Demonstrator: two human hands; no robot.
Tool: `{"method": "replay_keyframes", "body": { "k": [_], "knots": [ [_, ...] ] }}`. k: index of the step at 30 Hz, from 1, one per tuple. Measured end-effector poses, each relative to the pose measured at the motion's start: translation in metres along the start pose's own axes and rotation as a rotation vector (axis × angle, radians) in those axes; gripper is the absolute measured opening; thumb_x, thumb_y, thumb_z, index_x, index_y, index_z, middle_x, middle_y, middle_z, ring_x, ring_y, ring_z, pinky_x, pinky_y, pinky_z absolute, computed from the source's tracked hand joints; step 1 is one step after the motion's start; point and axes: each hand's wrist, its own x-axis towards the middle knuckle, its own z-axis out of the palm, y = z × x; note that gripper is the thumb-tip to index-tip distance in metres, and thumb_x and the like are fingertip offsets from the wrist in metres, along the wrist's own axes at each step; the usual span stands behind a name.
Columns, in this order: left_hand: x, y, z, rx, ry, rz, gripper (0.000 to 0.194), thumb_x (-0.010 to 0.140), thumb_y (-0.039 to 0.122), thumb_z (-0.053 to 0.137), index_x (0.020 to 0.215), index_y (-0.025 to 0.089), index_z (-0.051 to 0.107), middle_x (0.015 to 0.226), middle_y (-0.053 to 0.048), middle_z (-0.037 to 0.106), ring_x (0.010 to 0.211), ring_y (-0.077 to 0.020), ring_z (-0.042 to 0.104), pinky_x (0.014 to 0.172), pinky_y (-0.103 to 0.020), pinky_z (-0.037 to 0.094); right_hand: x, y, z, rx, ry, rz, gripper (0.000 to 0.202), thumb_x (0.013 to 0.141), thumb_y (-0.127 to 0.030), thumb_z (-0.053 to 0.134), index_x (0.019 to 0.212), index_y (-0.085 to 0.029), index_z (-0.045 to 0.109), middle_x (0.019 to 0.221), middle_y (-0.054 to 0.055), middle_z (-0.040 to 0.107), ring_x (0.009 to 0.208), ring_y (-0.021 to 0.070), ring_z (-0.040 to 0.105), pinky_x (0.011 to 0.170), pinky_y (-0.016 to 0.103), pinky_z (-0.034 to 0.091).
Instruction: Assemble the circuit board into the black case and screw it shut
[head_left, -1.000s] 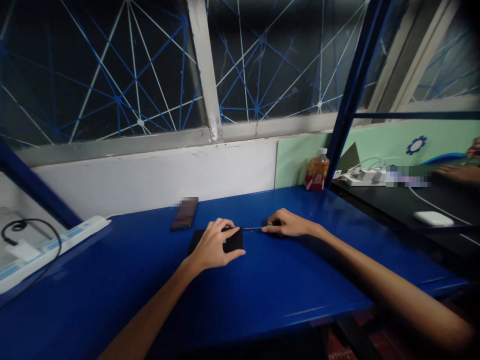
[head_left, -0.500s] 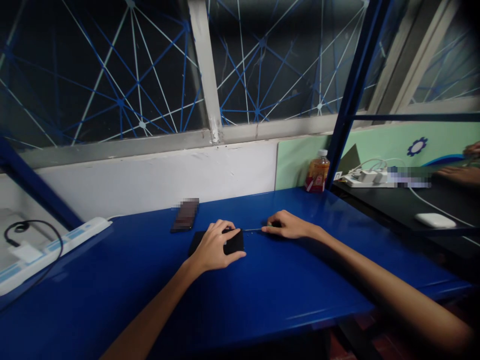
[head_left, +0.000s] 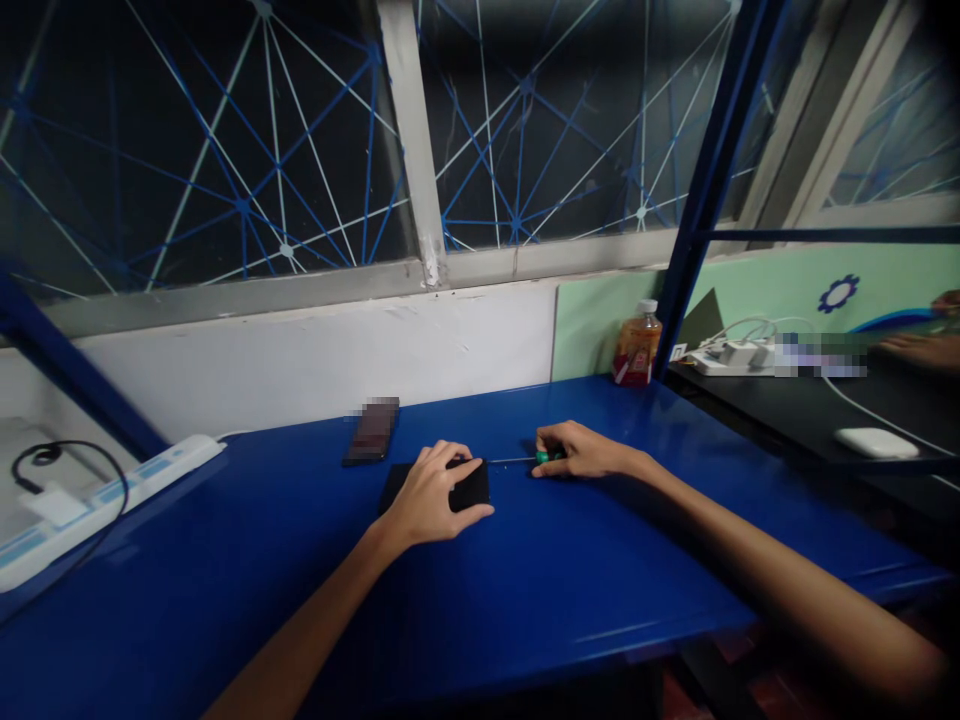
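A flat black box (head_left: 472, 488) lies on the blue table, partly covered by my left hand (head_left: 427, 492). That hand grips it from above, fingertips by the far edge and thumb along the near edge. My right hand (head_left: 581, 452) is closed around the green handle of a screwdriver (head_left: 541, 457). Its thin metal shaft lies level and points left, with the tip at the box's right side. Whether the tip sits in a screw is too small to make out. A few tiny specks lie on the table under the shaft.
A dark phone (head_left: 373, 432) lies behind the box. At the left edge is a white power strip (head_left: 169, 465) with a black cable. A drink bottle (head_left: 637, 345) stands at the back right. On the black neighbouring table (head_left: 795, 405) are chargers, a white case (head_left: 876, 442) and another person's hand (head_left: 919, 350).
My right hand's fingers have opened a little around the handle, so more of the green shows. My left hand and the box have stayed in place.
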Motion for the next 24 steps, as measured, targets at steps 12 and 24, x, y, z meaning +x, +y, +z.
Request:
{"method": "replay_keyframes", "body": {
  "k": [12, 24],
  "knots": [
    [0.0001, 0.0005, -0.0019, -0.003, -0.013, 0.004, 0.052, 0.080, 0.054, 0.061, 0.121, 0.022, 0.060, 0.114, -0.010, 0.056, 0.104, -0.0290, 0.050, 0.086, -0.047, 0.040, -0.0010, 0.0043, -0.0074, -0.124, 0.043, -0.025, 0.045, 0.085, -0.058, 0.051, 0.079, -0.016, 0.067, 0.069, 0.003, 0.063, 0.059, 0.0135, 0.049, 0.056, 0.026, 0.029],
    [0.0014, -0.0001, -0.0034, 0.005, -0.024, 0.010, 0.052, 0.081, 0.055, 0.061, 0.121, 0.022, 0.059, 0.115, -0.010, 0.056, 0.104, -0.0288, 0.050, 0.085, -0.046, 0.041, -0.0022, -0.0014, -0.0049, -0.149, 0.045, -0.010, 0.039, 0.080, -0.057, 0.058, 0.085, -0.018, 0.061, 0.069, 0.001, 0.061, 0.059, 0.0135, 0.050, 0.055, 0.025, 0.030]
  ]
}}
